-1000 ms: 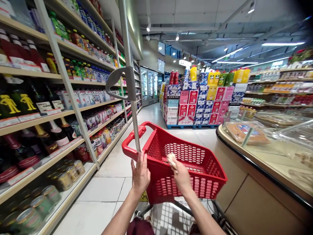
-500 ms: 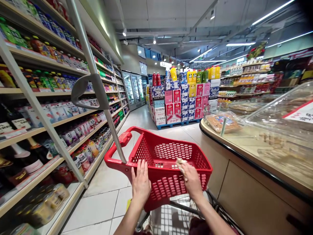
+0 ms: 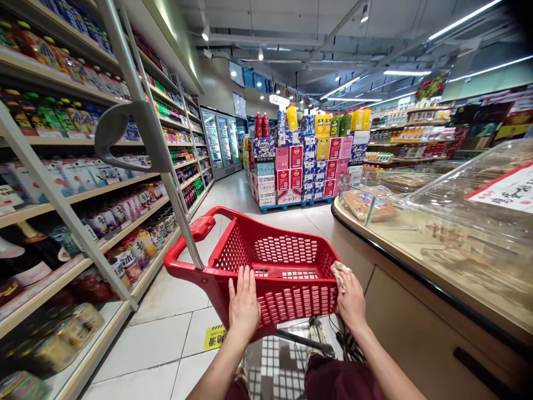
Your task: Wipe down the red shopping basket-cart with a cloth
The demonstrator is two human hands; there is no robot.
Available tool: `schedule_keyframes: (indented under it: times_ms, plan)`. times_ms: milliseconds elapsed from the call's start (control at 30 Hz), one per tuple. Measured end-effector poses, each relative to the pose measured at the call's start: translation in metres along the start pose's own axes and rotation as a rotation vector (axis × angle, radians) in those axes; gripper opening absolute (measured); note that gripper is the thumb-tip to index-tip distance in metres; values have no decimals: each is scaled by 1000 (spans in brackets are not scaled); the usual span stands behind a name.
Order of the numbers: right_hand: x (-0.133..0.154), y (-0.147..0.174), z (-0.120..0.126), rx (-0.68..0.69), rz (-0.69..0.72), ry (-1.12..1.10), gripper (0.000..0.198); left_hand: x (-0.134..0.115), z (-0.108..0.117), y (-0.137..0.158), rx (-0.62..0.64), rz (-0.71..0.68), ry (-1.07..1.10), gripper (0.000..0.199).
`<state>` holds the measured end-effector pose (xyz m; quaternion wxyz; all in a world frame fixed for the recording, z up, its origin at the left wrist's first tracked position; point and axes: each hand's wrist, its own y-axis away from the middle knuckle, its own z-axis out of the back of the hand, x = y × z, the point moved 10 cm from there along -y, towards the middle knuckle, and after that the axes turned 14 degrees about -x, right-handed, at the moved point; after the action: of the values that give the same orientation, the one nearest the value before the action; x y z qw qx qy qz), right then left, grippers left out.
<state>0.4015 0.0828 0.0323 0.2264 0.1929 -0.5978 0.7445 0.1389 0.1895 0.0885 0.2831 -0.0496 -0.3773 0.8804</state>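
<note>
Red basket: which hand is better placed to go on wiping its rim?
Probably the right hand: it holds a crumpled cloth against the red basket rim. The left hand lies flat and bare on the near wall.

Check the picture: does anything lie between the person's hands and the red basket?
Nothing visible does. The left hand lies flat on the red basket near wall; the right hand, holding a pale cloth, rests on its right corner.
</note>
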Motion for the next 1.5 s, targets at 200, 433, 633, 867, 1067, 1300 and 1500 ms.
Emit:
schedule_keyframes:
  times_ms: [200, 433, 633, 867, 1067, 1300, 1500]
  plan:
    - [85, 33, -45, 153, 212, -69, 45, -22, -8, 3, 13, -3, 3, 65]
    - [20, 12, -14, 42, 107, 42, 42, -23, -8, 5, 14, -26, 11, 67]
    - [102, 41, -47, 147, 250, -48, 47, -24, -8, 5, 30, -19, 1, 65]
    - [47, 14, -18, 50, 147, 51, 40, -23, -9, 8, 31, -36, 14, 66]
    - [125, 44, -49, 163, 270, -119, 47, -22, -9, 8, 32, -35, 17, 65]
    - [56, 10, -22, 85, 37, -86, 36, -23, -10, 10, 17, -58, 16, 68]
    - [8, -4, -15, 87, -214, -130, 39, -23, -10, 11, 12, -40, 23, 66]
